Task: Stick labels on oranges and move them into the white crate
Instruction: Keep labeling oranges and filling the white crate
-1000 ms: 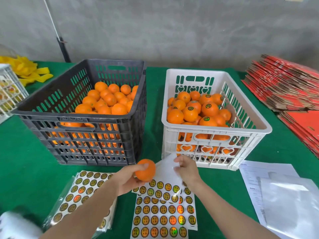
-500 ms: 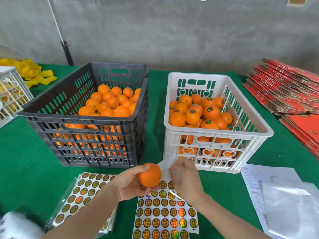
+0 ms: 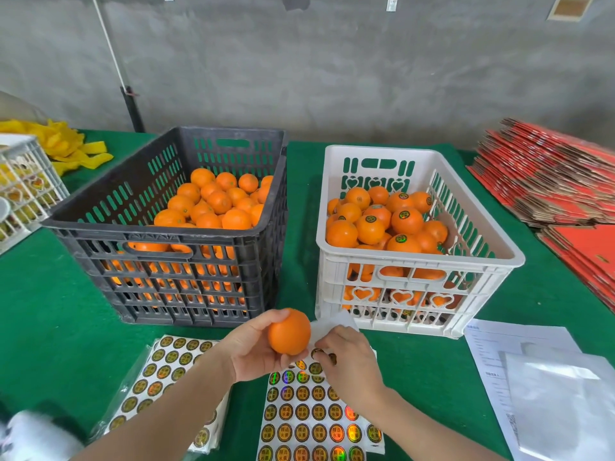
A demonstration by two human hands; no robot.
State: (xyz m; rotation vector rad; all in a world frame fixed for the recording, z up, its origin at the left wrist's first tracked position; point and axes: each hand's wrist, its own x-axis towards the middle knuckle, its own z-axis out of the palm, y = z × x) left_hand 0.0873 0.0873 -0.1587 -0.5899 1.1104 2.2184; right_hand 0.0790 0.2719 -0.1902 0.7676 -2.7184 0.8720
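Observation:
My left hand (image 3: 254, 351) grips a bare orange (image 3: 289, 331) just in front of the two crates. Beside it, my right hand (image 3: 351, 359) pinches a round gold label (image 3: 320, 354) at the top of the label sheet (image 3: 311, 414), whose backing paper curls up behind my fingers. The black crate (image 3: 186, 234) on the left holds several unlabelled oranges. On the right stands the white crate (image 3: 419, 261), with several oranges inside, many bearing labels.
A second stack of label sheets (image 3: 159, 374) lies at lower left. White papers and a plastic bag (image 3: 545, 387) lie at lower right. Red flat cartons (image 3: 552, 181) are piled at the right, yellow foam nets (image 3: 66, 144) and another white basket (image 3: 23, 184) at the left.
My left hand has raised the orange a little and brought it closer to my right hand. My right hand has shifted from the curled backing paper to pinching a label at the sheet's top.

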